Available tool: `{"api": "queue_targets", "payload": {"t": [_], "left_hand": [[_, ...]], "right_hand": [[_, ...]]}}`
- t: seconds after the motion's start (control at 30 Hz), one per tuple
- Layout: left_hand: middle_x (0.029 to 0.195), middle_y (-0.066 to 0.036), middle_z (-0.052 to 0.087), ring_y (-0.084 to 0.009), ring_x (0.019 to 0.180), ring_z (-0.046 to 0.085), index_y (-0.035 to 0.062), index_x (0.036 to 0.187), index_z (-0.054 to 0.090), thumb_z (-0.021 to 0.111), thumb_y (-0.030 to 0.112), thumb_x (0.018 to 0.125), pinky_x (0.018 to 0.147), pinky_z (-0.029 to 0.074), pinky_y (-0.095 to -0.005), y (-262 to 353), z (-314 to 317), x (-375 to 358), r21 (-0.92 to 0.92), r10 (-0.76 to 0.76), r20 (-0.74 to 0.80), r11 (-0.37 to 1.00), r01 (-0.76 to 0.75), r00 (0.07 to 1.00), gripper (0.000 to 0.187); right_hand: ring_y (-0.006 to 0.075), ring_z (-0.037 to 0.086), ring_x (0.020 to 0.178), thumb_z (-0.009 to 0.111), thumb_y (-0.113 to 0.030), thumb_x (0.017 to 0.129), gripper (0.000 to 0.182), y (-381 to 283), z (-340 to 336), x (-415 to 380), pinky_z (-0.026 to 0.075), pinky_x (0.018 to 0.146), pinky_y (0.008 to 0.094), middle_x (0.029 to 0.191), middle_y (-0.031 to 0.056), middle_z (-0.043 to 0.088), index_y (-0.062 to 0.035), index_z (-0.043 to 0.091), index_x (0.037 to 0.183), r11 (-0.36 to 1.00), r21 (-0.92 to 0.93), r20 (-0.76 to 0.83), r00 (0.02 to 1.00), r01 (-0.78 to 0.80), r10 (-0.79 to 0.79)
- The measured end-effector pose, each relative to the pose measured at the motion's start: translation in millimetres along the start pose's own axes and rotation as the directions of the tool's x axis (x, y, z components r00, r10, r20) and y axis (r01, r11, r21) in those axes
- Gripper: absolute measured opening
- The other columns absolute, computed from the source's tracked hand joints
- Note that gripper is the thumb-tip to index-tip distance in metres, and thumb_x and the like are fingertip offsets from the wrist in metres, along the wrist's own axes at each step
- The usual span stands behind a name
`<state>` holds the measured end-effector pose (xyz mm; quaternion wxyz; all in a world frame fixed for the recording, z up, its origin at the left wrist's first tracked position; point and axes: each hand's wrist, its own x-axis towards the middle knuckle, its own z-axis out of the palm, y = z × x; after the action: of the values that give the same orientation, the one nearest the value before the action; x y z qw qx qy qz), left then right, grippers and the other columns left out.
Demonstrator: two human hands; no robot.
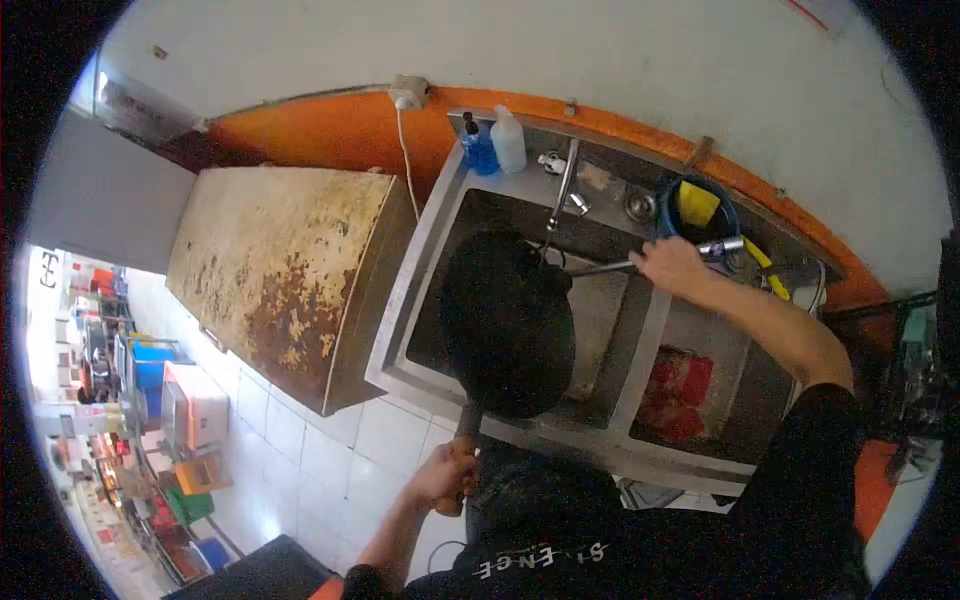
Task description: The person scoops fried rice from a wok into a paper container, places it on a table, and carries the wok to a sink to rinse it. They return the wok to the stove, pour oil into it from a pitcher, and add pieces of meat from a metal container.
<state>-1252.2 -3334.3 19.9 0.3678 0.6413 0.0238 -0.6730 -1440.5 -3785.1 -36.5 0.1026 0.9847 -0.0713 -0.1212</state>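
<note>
My left hand (pixel 441 476) is wrapped round the wooden handle (pixel 464 450) of a dark frying pan (pixel 508 335). The pan is held over the left sink basin (pixel 420 315), its broad dark surface facing up toward me. My right hand (pixel 672 266) is closed on a long thin metal rod (pixel 605 267), part of a long-handled tool. That rod reaches left to the pan's far edge, where its end merges with the dark metal and I cannot tell its kind. Just beyond the pan stands a chrome faucet (pixel 566 187).
Soap bottles, one blue (pixel 479 150) and one white (pixel 508 140), stand at the sink's back left. A dark blue bucket (pixel 728 212) holds a yellow sponge (pixel 697 204). Something red (pixel 680 392) lies in the right basin. A rusty cabinet (pixel 275 270) stands left.
</note>
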Motion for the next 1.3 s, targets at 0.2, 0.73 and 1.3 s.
{"api": "queue_targets", "payload": {"t": [0.2, 0.73, 1.3], "left_hand": [[0.067, -0.007, 0.056, -0.016, 0.051, 0.055, 0.0047, 0.096, 0.045, 0.06, 0.005, 0.083, 0.044, 0.048, -0.03, -41, -13, 9, 0.19, 0.149, -0.098, 0.973, -0.128, 0.984, 0.02], [0.067, -0.006, 0.054, -0.0143, 0.052, 0.054, 0.0004, 0.095, 0.045, 0.057, 0.004, 0.078, 0.047, 0.045, -0.0285, -27, 40, -44, 0.105, 0.235, -0.322, 0.972, -0.212, 0.917, 0.021], [0.064, -0.007, 0.055, -0.0154, 0.05, 0.054, -0.0008, 0.094, 0.047, 0.056, 0.004, 0.076, 0.045, 0.045, -0.0291, -44, 16, -67, 0.082, 0.256, -0.27, 0.967, -0.243, 0.928, 0.021]], "right_hand": [[0.0315, 0.064, 0.078, 0.052, -0.015, 0.086, 0.024, 16, -11, -24, 0.054, 0.064, 0.0412, 0.085, 0.017, 0.061, -0.0082, 0.059, 0.107, 0.981, 0.118, -0.163, 0.972, -0.151, 0.169], [0.0223, 0.058, 0.061, 0.054, -0.038, 0.093, 0.04, -134, 84, -58, 0.046, 0.059, 0.0379, 0.073, 0.0072, 0.062, -0.0025, 0.063, 0.108, 0.039, 0.803, 0.423, 0.614, -0.595, 0.667], [0.0033, 0.029, 0.039, 0.043, -0.034, 0.098, 0.034, -85, 32, -98, 0.024, 0.034, 0.0219, 0.056, -0.0054, 0.037, -0.0056, 0.059, 0.108, -0.77, 0.528, 0.672, 0.731, -0.36, 0.119]]}}
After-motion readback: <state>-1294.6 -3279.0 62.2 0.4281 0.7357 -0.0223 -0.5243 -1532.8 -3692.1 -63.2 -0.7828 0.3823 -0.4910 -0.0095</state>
